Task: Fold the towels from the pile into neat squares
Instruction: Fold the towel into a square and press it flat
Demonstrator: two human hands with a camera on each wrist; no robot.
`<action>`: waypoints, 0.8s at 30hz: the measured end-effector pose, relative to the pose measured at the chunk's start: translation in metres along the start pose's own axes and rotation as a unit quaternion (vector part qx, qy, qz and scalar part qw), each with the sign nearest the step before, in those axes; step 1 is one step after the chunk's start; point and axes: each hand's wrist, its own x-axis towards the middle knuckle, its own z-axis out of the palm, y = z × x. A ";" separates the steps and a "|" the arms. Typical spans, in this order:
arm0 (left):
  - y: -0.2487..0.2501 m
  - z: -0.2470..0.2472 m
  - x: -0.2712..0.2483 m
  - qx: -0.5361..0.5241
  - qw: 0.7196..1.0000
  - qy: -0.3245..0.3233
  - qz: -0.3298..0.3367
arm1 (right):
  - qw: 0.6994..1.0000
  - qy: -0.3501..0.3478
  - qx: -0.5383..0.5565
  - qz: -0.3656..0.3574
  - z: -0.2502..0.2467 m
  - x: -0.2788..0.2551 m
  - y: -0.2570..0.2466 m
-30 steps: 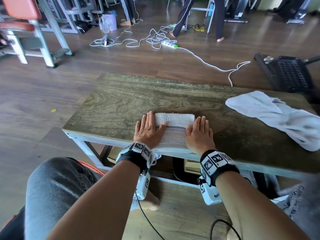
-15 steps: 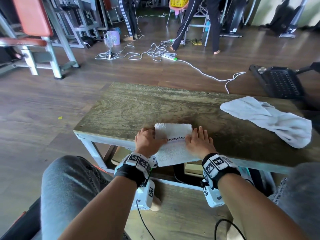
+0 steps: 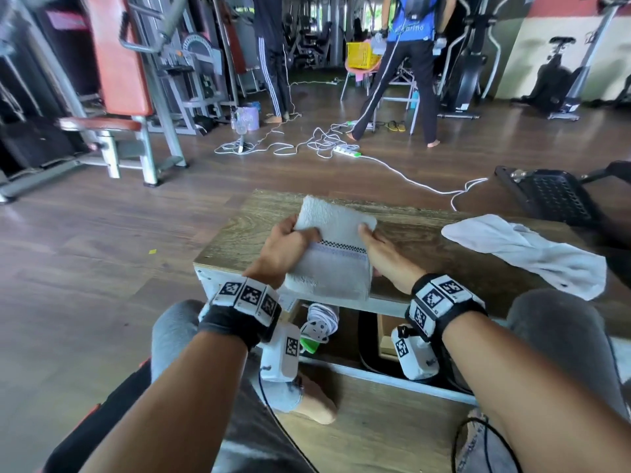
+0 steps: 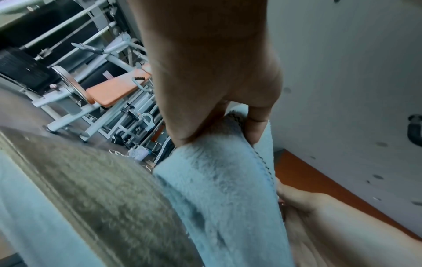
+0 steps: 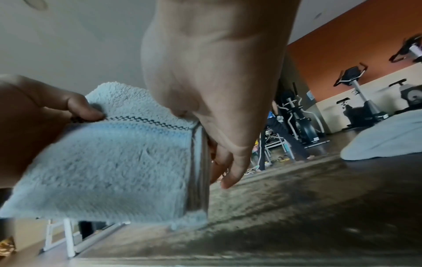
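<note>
A folded white towel (image 3: 333, 257) with a dark checkered stripe is held tilted above the near edge of the wooden table (image 3: 426, 233). My left hand (image 3: 302, 233) grips its left side, thumb on top and fingers underneath. On the other side my right hand (image 3: 365, 232) grips it the same way. In the left wrist view my left hand (image 4: 230, 122) pinches the towel (image 4: 217, 189) at its upper edge. From the right wrist, the towel (image 5: 114, 162) hangs between my right hand (image 5: 205, 130) and the left thumb (image 5: 84, 110). A crumpled white towel (image 3: 522, 254) lies on the table's right part.
White cables and a power strip (image 3: 346, 151) trail over the wooden floor beyond the table. Two people stand further back among gym machines. A black pedal-like machine (image 3: 553, 196) sits right of the table. My knees are close under the table's near edge.
Both hands lay flat on the folded towel on the table; they have since curled round its sides and lifted it off the surface, tilted up. The head view has also risen.
</note>
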 end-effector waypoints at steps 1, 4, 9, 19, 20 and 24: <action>0.008 -0.008 -0.005 -0.004 1.000 0.009 0.012 | 1.000 0.004 0.014 -0.016 0.004 -0.002 -0.011; 0.032 -0.036 -0.019 -0.009 0.997 0.064 0.047 | 0.997 0.006 0.054 -0.060 0.015 0.000 -0.043; 0.056 -0.084 -0.049 0.020 0.980 0.186 0.067 | 0.989 -0.005 0.046 -0.141 0.052 0.010 -0.089; 0.049 -0.160 -0.130 0.154 0.892 0.422 0.055 | 0.971 -0.053 -0.021 -0.232 0.164 -0.017 -0.141; 0.048 -0.167 -0.136 0.160 0.883 0.439 0.049 | 0.969 -0.069 -0.022 -0.235 0.176 -0.019 -0.145; 0.039 -0.198 -0.161 0.143 0.858 0.494 0.015 | 0.961 -0.134 -0.013 -0.242 0.216 -0.031 -0.157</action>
